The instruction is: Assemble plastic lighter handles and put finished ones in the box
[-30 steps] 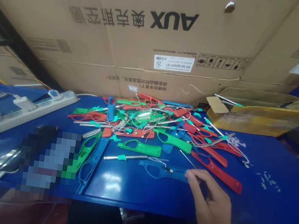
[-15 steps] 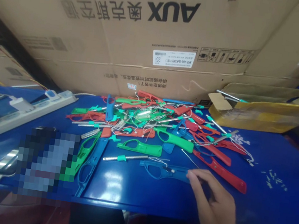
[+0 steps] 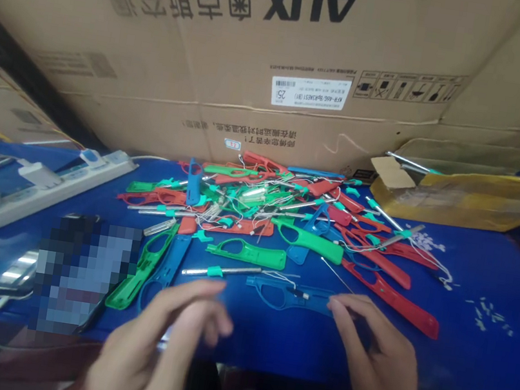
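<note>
My right hand [image 3: 376, 352] pinches the handle end of a blue lighter shell half [image 3: 291, 296], which lies flat on the blue table. A small dark piece with white wires rests on that shell. Beside the right index finger a thin white wire [image 3: 334, 272] runs up and left. My left hand [image 3: 164, 343] hovers over the table's front edge, fingers loosely bent and apart, holding nothing. A metal lighter tube [image 3: 222, 271] with a teal clip lies beyond it. Behind are a green shell half [image 3: 248, 253] and a red shell half [image 3: 391, 299].
A pile of shells, tubes and wires [image 3: 259, 201] fills the table's middle back. At left are a power strip [image 3: 53, 187] and a phone [image 3: 14, 272]. An open carton [image 3: 464, 203] stands back right, with small white pieces [image 3: 491, 315] nearer. A large AUX carton [image 3: 201, 62] forms the backdrop.
My left hand has come into view from below at the front left. My right hand stays at the end of the blue shell. The whole view has shifted slightly.
</note>
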`<state>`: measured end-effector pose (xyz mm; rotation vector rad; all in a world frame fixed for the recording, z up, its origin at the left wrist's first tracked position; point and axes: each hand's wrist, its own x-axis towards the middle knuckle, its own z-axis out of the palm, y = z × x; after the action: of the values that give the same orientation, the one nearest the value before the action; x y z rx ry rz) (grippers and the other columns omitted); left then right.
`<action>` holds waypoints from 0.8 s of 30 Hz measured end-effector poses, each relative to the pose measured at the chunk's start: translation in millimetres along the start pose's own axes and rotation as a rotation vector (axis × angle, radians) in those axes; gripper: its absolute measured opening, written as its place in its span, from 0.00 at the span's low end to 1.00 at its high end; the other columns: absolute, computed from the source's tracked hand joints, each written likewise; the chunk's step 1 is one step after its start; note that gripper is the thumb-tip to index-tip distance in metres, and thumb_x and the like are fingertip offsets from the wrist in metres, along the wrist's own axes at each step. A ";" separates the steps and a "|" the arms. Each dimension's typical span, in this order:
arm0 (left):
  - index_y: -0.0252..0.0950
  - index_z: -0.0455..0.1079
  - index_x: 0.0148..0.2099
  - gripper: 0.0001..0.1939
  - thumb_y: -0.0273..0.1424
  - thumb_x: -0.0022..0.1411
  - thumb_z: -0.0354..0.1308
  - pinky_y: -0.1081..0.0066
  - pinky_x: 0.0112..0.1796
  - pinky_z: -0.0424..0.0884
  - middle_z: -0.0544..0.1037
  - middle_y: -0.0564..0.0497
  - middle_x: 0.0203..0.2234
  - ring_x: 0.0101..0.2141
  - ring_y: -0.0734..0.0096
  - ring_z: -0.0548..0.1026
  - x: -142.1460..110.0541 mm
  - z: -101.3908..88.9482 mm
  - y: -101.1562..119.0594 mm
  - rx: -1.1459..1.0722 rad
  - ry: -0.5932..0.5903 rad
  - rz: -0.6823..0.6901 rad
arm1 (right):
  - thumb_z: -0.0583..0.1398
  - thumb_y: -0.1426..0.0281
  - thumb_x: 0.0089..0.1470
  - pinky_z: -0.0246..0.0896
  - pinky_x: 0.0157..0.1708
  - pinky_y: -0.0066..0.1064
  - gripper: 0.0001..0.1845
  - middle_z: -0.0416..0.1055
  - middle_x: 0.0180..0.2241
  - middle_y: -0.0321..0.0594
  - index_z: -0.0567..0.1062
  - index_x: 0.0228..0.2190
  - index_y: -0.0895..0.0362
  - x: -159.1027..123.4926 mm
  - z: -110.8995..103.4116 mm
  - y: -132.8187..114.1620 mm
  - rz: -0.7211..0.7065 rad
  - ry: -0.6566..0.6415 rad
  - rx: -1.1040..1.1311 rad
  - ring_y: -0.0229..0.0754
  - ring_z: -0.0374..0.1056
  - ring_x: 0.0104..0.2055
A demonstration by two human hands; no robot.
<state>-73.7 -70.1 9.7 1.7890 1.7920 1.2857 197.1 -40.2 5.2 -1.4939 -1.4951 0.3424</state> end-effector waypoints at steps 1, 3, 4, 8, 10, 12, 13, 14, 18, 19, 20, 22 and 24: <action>0.42 0.75 0.55 0.11 0.37 0.75 0.57 0.64 0.43 0.77 0.80 0.50 0.47 0.43 0.63 0.79 15.1 5.3 9.0 0.000 -0.048 -0.005 | 0.63 0.65 0.64 0.68 0.38 0.21 0.05 0.80 0.34 0.31 0.79 0.35 0.50 0.0 0.1 0.5 -0.006 -0.002 -0.005 0.35 0.77 0.35; 0.45 0.76 0.52 0.09 0.37 0.75 0.56 0.65 0.44 0.76 0.81 0.52 0.45 0.44 0.63 0.78 38.9 14.4 20.7 -0.004 -0.151 0.050 | 0.63 0.65 0.64 0.69 0.39 0.22 0.05 0.80 0.34 0.30 0.80 0.35 0.50 0.6 0.8 2.0 -0.030 -0.012 -0.011 0.35 0.77 0.36; 0.46 0.75 0.52 0.09 0.36 0.75 0.56 0.64 0.47 0.74 0.80 0.53 0.46 0.47 0.63 0.77 46.6 18.0 22.6 0.004 -0.155 0.105 | 0.63 0.65 0.64 0.69 0.40 0.23 0.05 0.81 0.34 0.30 0.80 0.35 0.49 1.2 1.3 2.8 -0.047 -0.026 -0.013 0.35 0.77 0.36; 0.46 0.74 0.53 0.09 0.30 0.74 0.57 0.59 0.53 0.70 0.79 0.51 0.48 0.53 0.59 0.71 58.5 30.8 8.7 0.085 -0.132 0.292 | 0.66 0.58 0.61 0.70 0.40 0.31 0.09 0.81 0.34 0.31 0.81 0.36 0.48 4.5 4.9 5.5 -0.087 -0.119 -0.044 0.39 0.77 0.33; 0.44 0.73 0.55 0.10 0.30 0.74 0.57 0.54 0.54 0.69 0.79 0.48 0.50 0.54 0.56 0.70 62.5 39.4 -0.9 0.147 -0.182 0.357 | 0.66 0.54 0.60 0.71 0.42 0.35 0.13 0.81 0.37 0.34 0.81 0.40 0.48 5.1 7.0 6.8 -0.103 -0.156 -0.077 0.42 0.77 0.35; 0.42 0.74 0.56 0.11 0.30 0.75 0.56 0.51 0.53 0.68 0.79 0.46 0.51 0.53 0.53 0.69 68.3 48.8 -6.1 0.205 -0.233 0.425 | 0.64 0.53 0.61 0.71 0.45 0.39 0.15 0.81 0.41 0.36 0.81 0.43 0.47 4.3 9.2 8.6 -0.131 -0.168 -0.109 0.45 0.78 0.41; 0.41 0.74 0.56 0.11 0.30 0.75 0.55 0.50 0.52 0.68 0.79 0.45 0.51 0.52 0.52 0.70 71.5 53.1 -6.9 0.236 -0.258 0.447 | 0.63 0.53 0.63 0.71 0.47 0.40 0.14 0.81 0.43 0.37 0.80 0.44 0.47 3.4 10.2 9.6 -0.147 -0.167 -0.124 0.46 0.77 0.44; 0.40 0.75 0.56 0.11 0.30 0.75 0.55 0.51 0.50 0.69 0.79 0.45 0.50 0.51 0.53 0.70 74.4 56.7 -6.7 0.263 -0.279 0.462 | 0.62 0.54 0.64 0.70 0.48 0.41 0.14 0.81 0.44 0.37 0.80 0.45 0.47 2.5 11.3 10.6 -0.160 -0.164 -0.140 0.46 0.77 0.46; 0.41 0.78 0.53 0.11 0.29 0.75 0.55 0.55 0.45 0.68 0.78 0.46 0.48 0.47 0.55 0.70 80.3 62.7 -2.2 0.319 -0.319 0.483 | 0.57 0.57 0.69 0.69 0.48 0.42 0.15 0.80 0.44 0.39 0.81 0.45 0.47 0.6 15.0 13.4 -0.194 -0.170 -0.213 0.46 0.76 0.46; 0.41 0.78 0.52 0.10 0.29 0.75 0.56 0.55 0.44 0.68 0.79 0.46 0.47 0.47 0.55 0.70 80.7 62.6 -1.2 0.320 -0.315 0.487 | 0.56 0.58 0.70 0.69 0.48 0.41 0.15 0.80 0.44 0.39 0.81 0.45 0.48 0.7 15.7 13.5 -0.209 -0.176 -0.230 0.46 0.76 0.46; 0.41 0.79 0.51 0.10 0.29 0.74 0.57 0.56 0.44 0.68 0.79 0.46 0.46 0.47 0.55 0.70 80.9 62.3 -0.4 0.320 -0.311 0.493 | 0.55 0.59 0.70 0.68 0.47 0.41 0.15 0.80 0.44 0.39 0.81 0.45 0.48 0.9 16.2 13.5 -0.230 -0.180 -0.244 0.46 0.76 0.45; 0.41 0.79 0.50 0.09 0.27 0.74 0.58 0.55 0.44 0.67 0.79 0.48 0.45 0.45 0.56 0.71 81.4 61.6 0.4 0.332 -0.313 0.515 | 0.54 0.60 0.71 0.67 0.46 0.40 0.15 0.80 0.43 0.38 0.81 0.44 0.48 1.3 16.9 13.1 -0.268 -0.183 -0.271 0.45 0.76 0.44; 0.40 0.78 0.50 0.09 0.26 0.73 0.57 0.54 0.45 0.67 0.80 0.49 0.44 0.43 0.57 0.72 82.1 61.3 0.1 0.350 -0.331 0.547 | 0.54 0.62 0.71 0.65 0.46 0.39 0.15 0.80 0.42 0.38 0.80 0.42 0.49 1.2 17.5 12.8 -0.290 -0.172 -0.295 0.45 0.76 0.43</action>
<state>-42.7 27.4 6.3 2.6360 1.4580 0.7804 191.9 -29.2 -12.8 -1.4715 -1.9382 0.0796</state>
